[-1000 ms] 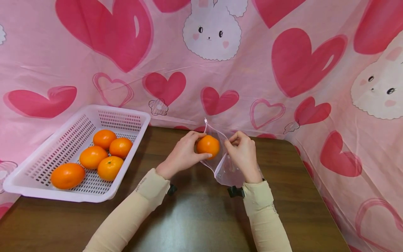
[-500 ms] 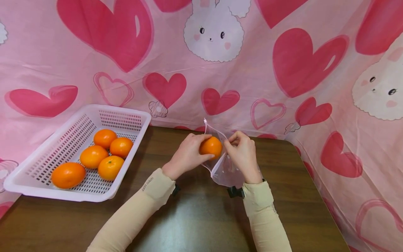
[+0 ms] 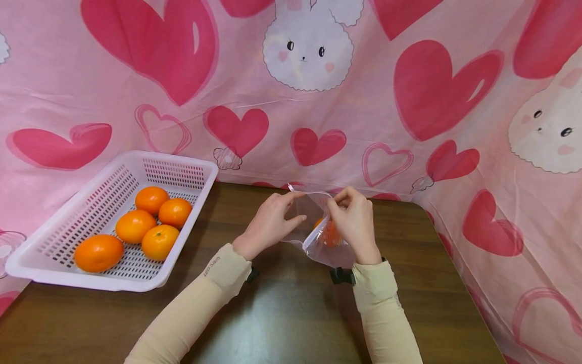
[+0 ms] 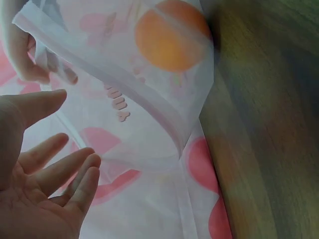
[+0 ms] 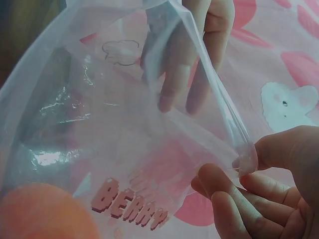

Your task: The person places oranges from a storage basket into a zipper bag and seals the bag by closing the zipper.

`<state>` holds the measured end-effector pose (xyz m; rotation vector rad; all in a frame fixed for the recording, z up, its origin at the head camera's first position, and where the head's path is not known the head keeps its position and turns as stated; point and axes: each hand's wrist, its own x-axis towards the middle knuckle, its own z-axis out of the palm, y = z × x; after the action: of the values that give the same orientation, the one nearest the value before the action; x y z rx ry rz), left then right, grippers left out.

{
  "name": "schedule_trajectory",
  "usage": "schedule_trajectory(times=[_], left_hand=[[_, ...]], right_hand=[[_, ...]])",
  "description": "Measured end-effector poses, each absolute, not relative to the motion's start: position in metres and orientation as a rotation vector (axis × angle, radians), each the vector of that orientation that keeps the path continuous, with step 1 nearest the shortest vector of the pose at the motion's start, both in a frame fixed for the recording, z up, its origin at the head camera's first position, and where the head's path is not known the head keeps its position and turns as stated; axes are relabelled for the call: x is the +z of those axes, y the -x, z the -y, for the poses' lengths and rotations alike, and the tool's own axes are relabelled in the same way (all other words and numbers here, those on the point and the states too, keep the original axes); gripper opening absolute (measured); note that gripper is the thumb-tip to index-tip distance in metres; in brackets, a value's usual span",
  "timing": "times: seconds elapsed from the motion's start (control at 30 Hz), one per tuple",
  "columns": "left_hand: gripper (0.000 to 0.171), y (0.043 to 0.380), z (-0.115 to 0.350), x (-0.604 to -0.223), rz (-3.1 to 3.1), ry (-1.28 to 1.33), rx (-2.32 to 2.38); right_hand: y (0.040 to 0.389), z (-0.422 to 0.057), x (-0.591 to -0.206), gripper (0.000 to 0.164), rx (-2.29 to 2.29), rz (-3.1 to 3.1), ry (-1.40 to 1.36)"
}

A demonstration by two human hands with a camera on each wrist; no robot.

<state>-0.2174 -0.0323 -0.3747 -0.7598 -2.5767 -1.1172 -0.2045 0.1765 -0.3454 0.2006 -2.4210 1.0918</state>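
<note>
A clear zip bag (image 3: 325,257) with pink lettering hangs with its mouth spread between the two hands. One orange (image 4: 172,37) lies inside it; the right wrist view shows part of that orange (image 5: 47,214) through the plastic. My right hand (image 3: 356,225) pinches the edge of the bag's mouth between thumb and fingers. At the mouth's other side is my left hand (image 3: 270,220), its thumb and fingers apart and nothing gripped between them. In the left wrist view the fingers (image 4: 55,172) look loosely extended; whether they touch the plastic, I cannot tell.
To the left on the brown table (image 3: 254,323) stands a white perforated basket (image 3: 47,258). Several oranges (image 3: 135,227) lie inside it. A pink curtain (image 3: 254,76) with hearts and rabbits hangs behind the table and along its right side.
The orange has left my left hand's grip and moved right and down into the bag. My left fingers have spread apart. The right hand keeps pinching the bag's edge.
</note>
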Motion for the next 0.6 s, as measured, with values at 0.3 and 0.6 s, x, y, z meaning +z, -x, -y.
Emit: schedule_trajectory(times=[0.3, 0.6], left_hand=[[0.044, 0.211, 0.039, -0.368, 2.482, 0.758, -1.167], [0.047, 0.211, 0.051, -0.36, 2.441, 0.717, -1.142]], right_hand=[[0.205, -0.179, -0.343, 0.011, 1.109, 2.398, -0.177], [0.205, -0.179, -0.342, 0.013, 1.127, 2.407, -0.157]])
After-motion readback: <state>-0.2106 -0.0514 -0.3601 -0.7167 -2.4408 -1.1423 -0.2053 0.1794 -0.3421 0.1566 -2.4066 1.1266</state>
